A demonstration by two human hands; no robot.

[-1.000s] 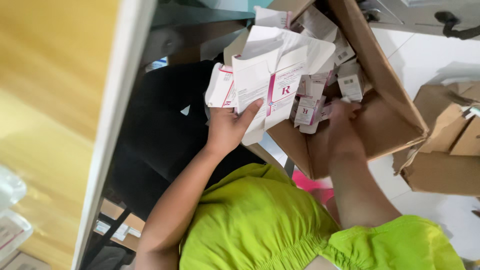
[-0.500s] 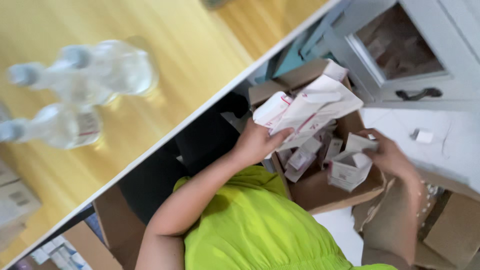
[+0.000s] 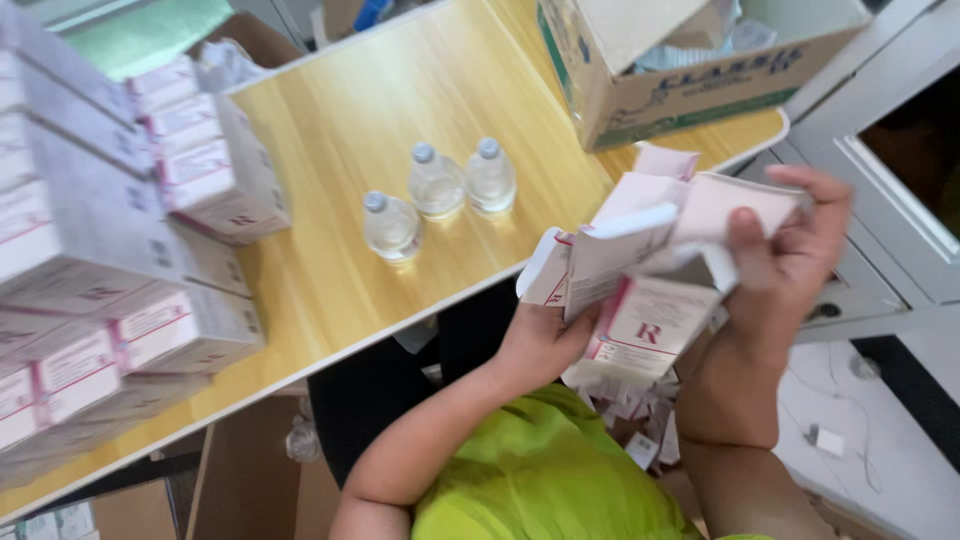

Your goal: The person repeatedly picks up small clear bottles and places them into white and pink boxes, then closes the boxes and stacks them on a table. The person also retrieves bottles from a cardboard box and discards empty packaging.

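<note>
Both hands grip one bundle of flattened white-and-pink cartons point(image 3: 650, 260), held in the air just off the table's near edge, above the person's lap. Left hand point(image 3: 540, 345) is closed under the bundle's lower left, palm up, fingers hidden behind the card. Right hand point(image 3: 785, 255) is closed on the upper right end, thumb pressed on the front face, fingertips curled over the top edge. The cartons fan out unevenly; the lowest one hangs face out with a pink border.

More loose cartons point(image 3: 640, 410) lie below the bundle, by the green shirt point(image 3: 540, 480).

On the wooden table point(image 3: 400, 100): three small clear bottles point(image 3: 437, 195) with pale caps, upright, close together, well apart from the hands. At left, stacked white-and-pink boxes point(image 3: 110, 250) in several tiers. At the far right corner, an open cardboard box point(image 3: 690, 70), part over the table's edge. A grey cabinet point(image 3: 880, 170) stands to the right, beyond the right hand.
</note>
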